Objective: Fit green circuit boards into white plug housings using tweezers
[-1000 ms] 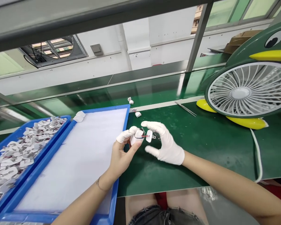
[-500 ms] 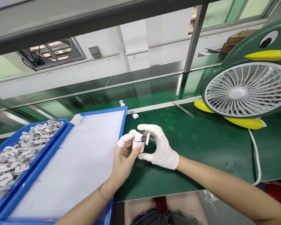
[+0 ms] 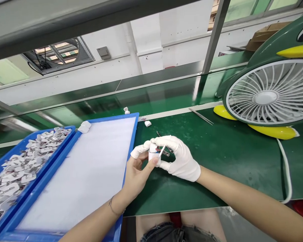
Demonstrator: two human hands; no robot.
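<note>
A small white plastic case [image 3: 154, 158] with wires and metal prongs showing at its open side is held over the green table. My left hand [image 3: 138, 168], with white covers on some fingertips, grips the case from the left, its thumb on the front. In a white glove, my right hand [image 3: 183, 159] curves round the right side. Its fingers and thumb close on a thin white plate [image 3: 162, 152] beside the case, with red wire between plate and case. The prongs stick out toward my right palm.
Blue tray [image 3: 135, 134] with a white sheet lies left; white pieces [image 3: 84, 127] sit on its corner. Another blue bin holds many white parts [image 3: 27, 164]. Small white parts [image 3: 147, 123], tweezers [image 3: 201, 116] and a green fan [image 3: 265, 97] with a cable [image 3: 286, 171] stand beyond or right.
The white plate has tilted and sits closer to the case. My right thumb has come in against the parts. Both hands appear slightly further right, as the view has shifted a little.
</note>
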